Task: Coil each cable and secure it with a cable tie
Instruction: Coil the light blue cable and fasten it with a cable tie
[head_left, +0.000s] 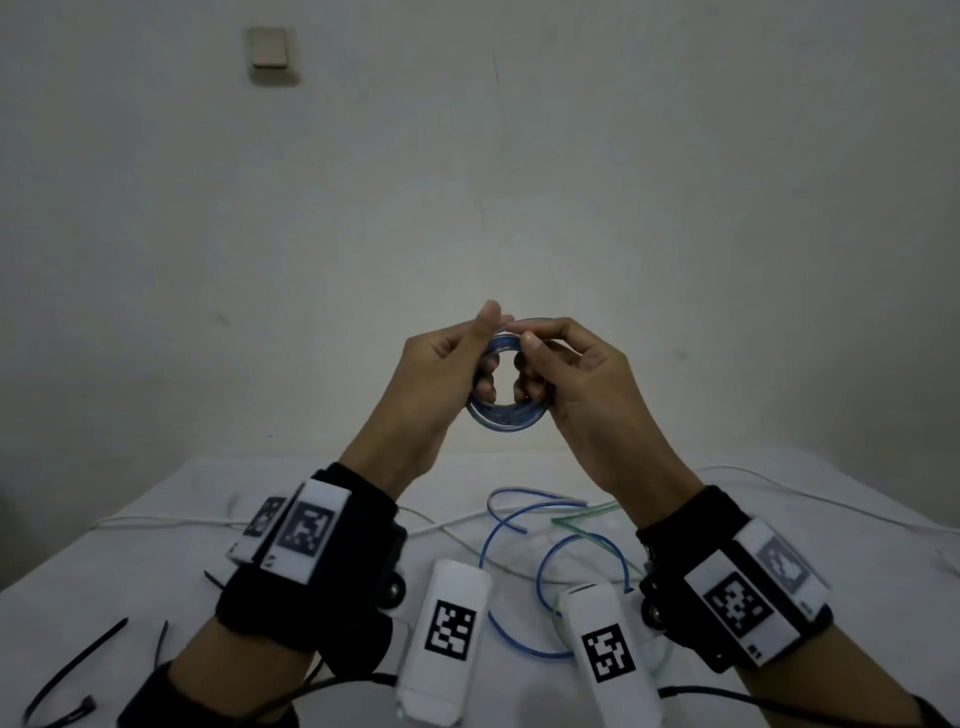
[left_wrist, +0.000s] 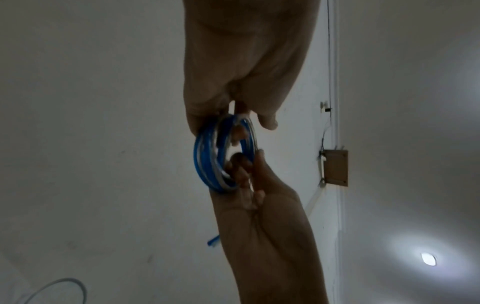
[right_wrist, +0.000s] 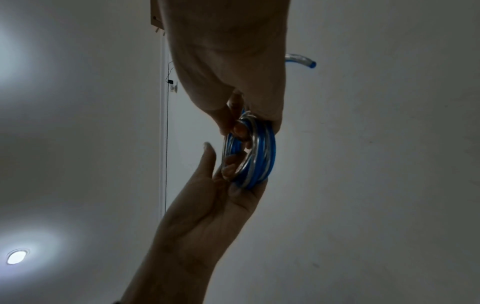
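Both hands cover the sides of the blue coil (head_left: 506, 415), so its loose end cannot be traced. At the lower left of the frame, a black cable tie (head_left: 72, 670) runs off the edge, and the white tags (head_left: 451, 631) hide parts of the loose cables (head_left: 519, 530).

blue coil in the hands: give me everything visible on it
The blue coil is a small round ring of several turns of blue and clear-looking glossy cable, no tie visible on it. It is held upright in the air above the table. The left hand and right hand grip opposite sides, fingers curled through the centre.
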